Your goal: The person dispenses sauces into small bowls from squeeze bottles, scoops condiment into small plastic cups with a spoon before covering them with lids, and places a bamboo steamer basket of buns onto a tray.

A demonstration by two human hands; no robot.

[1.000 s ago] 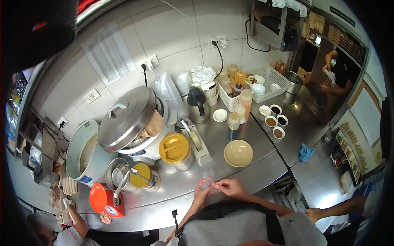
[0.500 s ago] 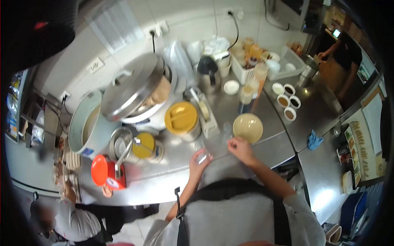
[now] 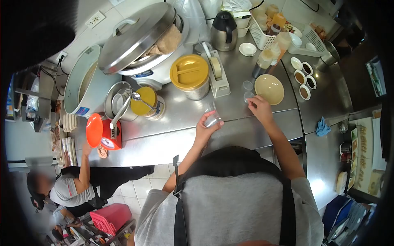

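My left hand (image 3: 207, 128) is closed around small clear plastic cups (image 3: 212, 118), perhaps a nested stack, above the front of the steel counter. My right hand (image 3: 260, 108) pinches the rim of a small clear plastic cup (image 3: 248, 96) on the counter. Just behind it stands another clear cup (image 3: 247, 85). A cream bowl (image 3: 269, 89) sits right beside these cups, beyond my right fingers. Behind my left hand are a white tape dispenser (image 3: 220, 84) and a yellow-lidded container (image 3: 189, 76).
Squeeze bottles (image 3: 262, 62) stand behind the bowl, with sauce dishes (image 3: 300, 77) farther right. A large cooker (image 3: 160, 67), a red scale (image 3: 107, 135) and a spoon on a yellow-lidded jar (image 3: 143, 99) are left. A co-worker (image 3: 76, 186) stands at the left counter end.
The view has tilted downward. My right hand has come to the counter beside the bowl, where two small clear cups now show. The co-worker's arm has moved toward the red scale.
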